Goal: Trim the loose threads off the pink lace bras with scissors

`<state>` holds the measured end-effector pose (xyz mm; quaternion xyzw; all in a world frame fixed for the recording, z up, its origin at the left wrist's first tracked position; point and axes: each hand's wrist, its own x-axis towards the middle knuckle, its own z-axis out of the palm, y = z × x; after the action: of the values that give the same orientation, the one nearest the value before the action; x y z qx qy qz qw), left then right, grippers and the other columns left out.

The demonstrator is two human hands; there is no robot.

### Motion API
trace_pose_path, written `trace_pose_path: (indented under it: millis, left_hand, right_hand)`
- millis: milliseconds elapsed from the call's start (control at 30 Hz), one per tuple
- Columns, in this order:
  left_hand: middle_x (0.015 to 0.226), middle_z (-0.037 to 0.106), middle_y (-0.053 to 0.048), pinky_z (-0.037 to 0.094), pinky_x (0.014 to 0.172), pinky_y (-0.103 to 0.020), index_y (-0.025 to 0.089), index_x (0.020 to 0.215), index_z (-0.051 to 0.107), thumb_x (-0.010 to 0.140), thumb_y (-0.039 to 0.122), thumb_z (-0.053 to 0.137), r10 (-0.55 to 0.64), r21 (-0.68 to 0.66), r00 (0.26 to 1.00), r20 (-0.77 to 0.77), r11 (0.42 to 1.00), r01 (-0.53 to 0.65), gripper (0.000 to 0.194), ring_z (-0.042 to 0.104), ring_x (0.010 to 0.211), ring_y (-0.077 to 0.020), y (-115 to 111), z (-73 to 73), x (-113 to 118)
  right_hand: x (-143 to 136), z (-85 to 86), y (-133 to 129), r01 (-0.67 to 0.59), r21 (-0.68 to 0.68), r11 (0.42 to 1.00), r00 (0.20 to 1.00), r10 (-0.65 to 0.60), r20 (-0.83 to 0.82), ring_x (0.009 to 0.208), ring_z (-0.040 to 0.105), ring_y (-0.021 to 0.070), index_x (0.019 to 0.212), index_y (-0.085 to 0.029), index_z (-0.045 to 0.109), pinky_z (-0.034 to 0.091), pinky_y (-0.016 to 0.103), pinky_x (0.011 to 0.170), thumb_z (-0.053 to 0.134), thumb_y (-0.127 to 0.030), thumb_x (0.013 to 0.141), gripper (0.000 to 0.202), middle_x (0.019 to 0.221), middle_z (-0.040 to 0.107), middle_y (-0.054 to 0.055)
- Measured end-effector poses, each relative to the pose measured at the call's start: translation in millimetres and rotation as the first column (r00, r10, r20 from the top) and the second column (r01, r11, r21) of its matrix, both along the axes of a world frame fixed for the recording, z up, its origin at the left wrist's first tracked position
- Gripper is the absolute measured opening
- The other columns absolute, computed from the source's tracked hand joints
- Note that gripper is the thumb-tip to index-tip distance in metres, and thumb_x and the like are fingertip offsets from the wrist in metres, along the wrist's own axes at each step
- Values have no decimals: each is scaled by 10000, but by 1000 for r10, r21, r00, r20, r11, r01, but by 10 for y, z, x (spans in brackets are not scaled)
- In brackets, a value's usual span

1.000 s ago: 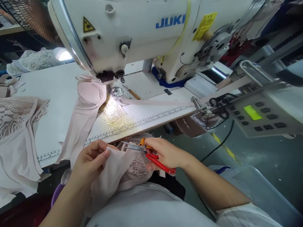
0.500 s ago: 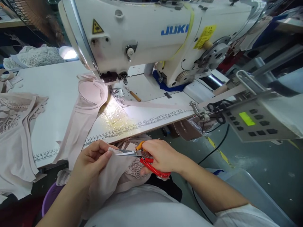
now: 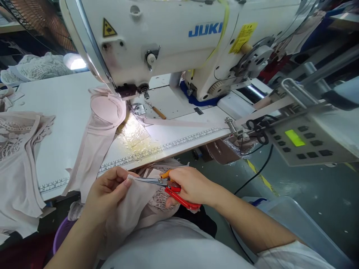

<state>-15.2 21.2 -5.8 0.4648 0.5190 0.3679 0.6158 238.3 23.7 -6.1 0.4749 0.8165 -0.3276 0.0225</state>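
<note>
My left hand (image 3: 109,192) pinches the edge of a pale pink bra (image 3: 133,203) on my lap, its fingers closed on the fabric. My right hand (image 3: 186,185) is wrapped round scissors (image 3: 182,198) with red and orange handles. Their blades lie along the fabric edge and look nearly closed, the tips close to my left fingertips. Part of the lace cup (image 3: 161,200) shows below the blades. Another pink bra (image 3: 105,112) lies on the table by the sewing head, its band hanging over the front edge.
A white sewing machine (image 3: 168,45) stands over the table (image 3: 58,97). A wooden-handled awl-like tool (image 3: 158,112) lies on its bed. More bra pieces (image 3: 19,160) hang at the left. A control panel (image 3: 308,142) juts out at the right, above a clear plastic bin (image 3: 297,220).
The scissor blades have closed further along the fabric edge. Both hands stay in about the same place, while the camera view has shifted slightly.
</note>
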Motion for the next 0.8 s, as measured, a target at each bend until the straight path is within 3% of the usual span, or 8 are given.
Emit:
trace_pose_path:
  millis: [367, 500, 800]
  left_hand:
    - [839, 697, -37, 469, 675, -225, 196, 731, 646, 767, 378, 763, -29, 19, 999, 14, 999, 29, 219, 616, 756, -150, -16, 37, 5]
    - [850, 701, -36, 465, 671, -224, 198, 729, 641, 768, 388, 760, -36, 12, 999, 3, 999, 36, 228, 615, 757, -150, -15, 38, 1]
    - [867, 708, -23, 456, 657, -197, 209, 726, 639, 794, 377, 739, -50, 37, 998, -29, 998, 51, 207, 612, 768, -138, -25, 68, 13]
  right_hand:
    - [25, 88, -30, -28, -21, 999, 998, 26, -54, 706, 540, 188, 756, -195, 450, 291, 264, 569, 606, -161, 712, 166, 787, 611, 49]
    - [29, 119, -32, -38, -42, 998, 998, 35, -55, 703, 541, 199, 741, -199, 449, 283, 271, 558, 600, -220, 735, 153, 777, 613, 54]
    - [38, 101, -22, -35, -69, 997, 999, 33, -32, 659, 509, 172, 716, -200, 440, 256, 256, 533, 582, -178, 736, 145, 748, 593, 34]
